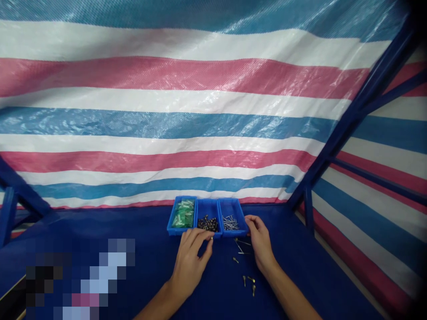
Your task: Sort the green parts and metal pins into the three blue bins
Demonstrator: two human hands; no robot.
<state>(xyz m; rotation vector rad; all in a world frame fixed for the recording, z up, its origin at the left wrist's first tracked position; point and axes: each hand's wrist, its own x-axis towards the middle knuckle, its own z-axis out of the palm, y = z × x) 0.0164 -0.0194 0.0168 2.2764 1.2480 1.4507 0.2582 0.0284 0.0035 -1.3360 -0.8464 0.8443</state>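
My left hand point(192, 254) is in front of the middle blue bin point(207, 207), thumb and forefinger pinched on a small brass-coloured piece point(211, 238). That bin holds many small dark and brassy pieces point(207, 223). My right hand point(260, 238) is at the right side of the right blue bin point(230, 206), its fingers closed together by the rim; what they hold, if anything, is hidden. Thin silvery nails or pins point(231, 223) lie in the right bin. Between my hands, a few loose pins point(243, 242) and several short brassy fittings point(251, 280) rest on the table.
The left blue bin point(170, 231) contains green packets with pale pieces point(184, 213). The bins stand side by side at the back of the dark blue table point(116, 266). Striped sheeting point(160, 102) hangs behind, with blue frame bars point(328, 153) at the right.
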